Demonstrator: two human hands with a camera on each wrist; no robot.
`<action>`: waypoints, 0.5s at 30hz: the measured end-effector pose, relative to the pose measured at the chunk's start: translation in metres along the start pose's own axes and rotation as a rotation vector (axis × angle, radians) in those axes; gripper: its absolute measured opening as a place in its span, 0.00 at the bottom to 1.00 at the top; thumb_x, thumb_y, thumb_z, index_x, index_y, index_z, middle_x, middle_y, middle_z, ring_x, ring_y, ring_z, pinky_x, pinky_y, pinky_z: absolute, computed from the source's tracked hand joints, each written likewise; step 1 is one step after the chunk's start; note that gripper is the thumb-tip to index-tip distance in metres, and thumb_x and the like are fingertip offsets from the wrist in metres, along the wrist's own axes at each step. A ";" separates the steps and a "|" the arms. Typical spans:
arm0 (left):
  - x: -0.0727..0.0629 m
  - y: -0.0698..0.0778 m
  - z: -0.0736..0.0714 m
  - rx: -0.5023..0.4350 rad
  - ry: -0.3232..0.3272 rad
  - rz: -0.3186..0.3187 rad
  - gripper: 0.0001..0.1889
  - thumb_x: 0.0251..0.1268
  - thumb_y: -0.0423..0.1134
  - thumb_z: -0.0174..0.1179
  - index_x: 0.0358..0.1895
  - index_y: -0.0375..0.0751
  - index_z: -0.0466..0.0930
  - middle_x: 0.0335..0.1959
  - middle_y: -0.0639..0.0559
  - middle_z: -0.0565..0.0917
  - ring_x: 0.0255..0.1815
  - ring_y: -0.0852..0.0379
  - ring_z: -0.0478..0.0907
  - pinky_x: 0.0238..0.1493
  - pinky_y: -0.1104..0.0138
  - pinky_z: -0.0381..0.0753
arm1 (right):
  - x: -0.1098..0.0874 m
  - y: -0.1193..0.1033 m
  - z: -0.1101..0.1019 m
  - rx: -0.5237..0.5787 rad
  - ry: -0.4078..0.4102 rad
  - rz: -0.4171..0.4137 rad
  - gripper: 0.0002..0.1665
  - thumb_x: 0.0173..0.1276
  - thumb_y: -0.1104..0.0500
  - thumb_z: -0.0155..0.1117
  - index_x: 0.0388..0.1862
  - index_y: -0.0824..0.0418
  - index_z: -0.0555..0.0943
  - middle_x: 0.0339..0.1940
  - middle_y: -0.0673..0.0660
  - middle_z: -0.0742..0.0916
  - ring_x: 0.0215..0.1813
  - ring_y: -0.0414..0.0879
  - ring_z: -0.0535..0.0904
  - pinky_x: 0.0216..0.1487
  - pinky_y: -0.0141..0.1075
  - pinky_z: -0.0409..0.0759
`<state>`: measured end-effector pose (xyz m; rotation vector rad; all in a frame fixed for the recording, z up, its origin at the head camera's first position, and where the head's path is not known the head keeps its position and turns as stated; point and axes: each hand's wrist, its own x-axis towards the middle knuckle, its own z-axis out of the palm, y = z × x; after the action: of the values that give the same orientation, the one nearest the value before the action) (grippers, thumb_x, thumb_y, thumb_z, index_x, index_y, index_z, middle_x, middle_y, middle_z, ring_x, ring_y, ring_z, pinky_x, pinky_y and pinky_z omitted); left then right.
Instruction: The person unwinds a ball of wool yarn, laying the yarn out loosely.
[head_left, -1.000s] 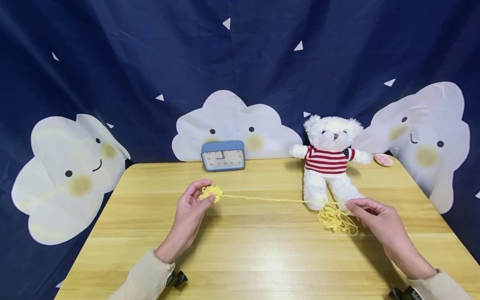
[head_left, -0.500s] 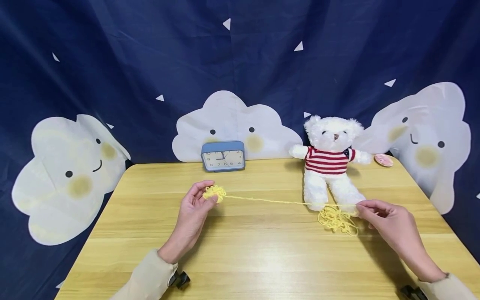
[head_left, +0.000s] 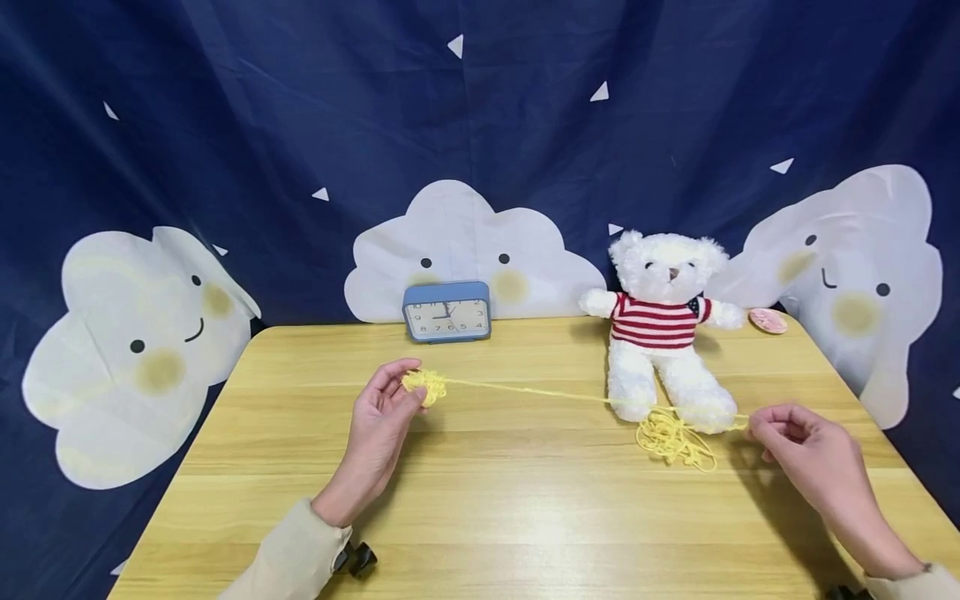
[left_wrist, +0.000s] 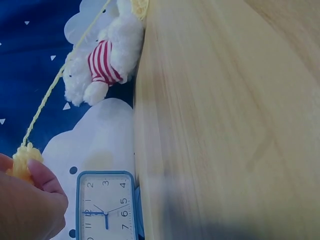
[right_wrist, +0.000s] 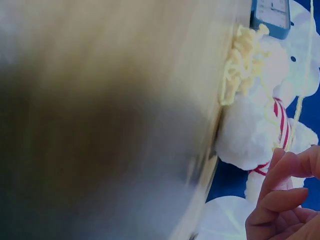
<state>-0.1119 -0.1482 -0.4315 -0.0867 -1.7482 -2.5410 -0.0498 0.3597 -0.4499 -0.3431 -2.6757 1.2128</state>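
Note:
My left hand (head_left: 375, 442) pinches a small looped bundle of yellow yarn (head_left: 429, 387) between thumb and fingers, above the table. From that bundle a yellow strand (head_left: 525, 390) stretches nearly straight to the right, passing in front of the white teddy bear's legs. At its other end, my right hand (head_left: 817, 458) pinches the yarn with thumb and forefinger, right of the bear's foot. A loose tangle of the same yarn (head_left: 670, 437) lies on the table by the bear's feet; in the right wrist view this tangled yarn (right_wrist: 242, 62) shows beside the bear.
A white teddy bear (head_left: 652, 323) in a red-striped sweater sits at the back right of the wooden table (head_left: 480, 500). Behind my left hand stands a blue alarm clock (head_left: 447, 314). Near the back right corner lies a small pink disc (head_left: 768, 321). A dark blue curtain (head_left: 525, 125) hangs behind.
My right hand has drawn off to the right and slightly toward me, lengthening the strand between the hands. The left hand has barely shifted; bear, clock and loose tangle have kept their places.

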 end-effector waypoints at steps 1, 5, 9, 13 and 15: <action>0.000 0.000 0.000 -0.005 0.000 0.000 0.24 0.72 0.15 0.58 0.70 0.25 0.72 0.53 0.47 0.82 0.46 0.57 0.82 0.45 0.72 0.88 | -0.001 0.000 0.001 0.001 -0.015 -0.004 0.13 0.79 0.56 0.71 0.43 0.67 0.88 0.27 0.47 0.91 0.27 0.37 0.83 0.28 0.27 0.77; 0.000 0.000 0.001 -0.013 -0.008 0.010 0.27 0.71 0.15 0.56 0.72 0.23 0.70 0.53 0.47 0.84 0.48 0.58 0.84 0.50 0.72 0.88 | -0.006 -0.001 0.008 0.006 -0.092 -0.027 0.11 0.79 0.57 0.72 0.43 0.66 0.88 0.29 0.49 0.91 0.27 0.38 0.82 0.29 0.27 0.76; 0.000 -0.001 0.002 0.000 -0.005 0.018 0.27 0.70 0.15 0.56 0.71 0.23 0.71 0.52 0.47 0.87 0.49 0.59 0.85 0.52 0.72 0.87 | -0.009 -0.002 0.014 0.045 -0.160 0.000 0.11 0.78 0.58 0.73 0.43 0.67 0.87 0.30 0.51 0.92 0.28 0.39 0.84 0.27 0.29 0.79; 0.000 -0.003 0.002 -0.007 -0.023 0.001 0.24 0.72 0.16 0.57 0.69 0.26 0.73 0.53 0.47 0.86 0.49 0.57 0.85 0.51 0.69 0.89 | -0.009 -0.003 0.017 0.059 -0.209 0.059 0.13 0.77 0.57 0.75 0.45 0.68 0.88 0.30 0.51 0.92 0.29 0.39 0.86 0.26 0.32 0.82; 0.000 -0.004 0.002 -0.031 -0.056 -0.010 0.23 0.74 0.18 0.58 0.70 0.25 0.71 0.55 0.45 0.84 0.49 0.55 0.85 0.51 0.63 0.91 | -0.010 -0.004 0.018 0.058 -0.221 0.082 0.14 0.76 0.56 0.75 0.45 0.67 0.88 0.30 0.52 0.92 0.29 0.40 0.86 0.26 0.34 0.82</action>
<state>-0.1120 -0.1453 -0.4342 -0.1528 -1.7328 -2.5975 -0.0458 0.3412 -0.4592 -0.3309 -2.8278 1.4265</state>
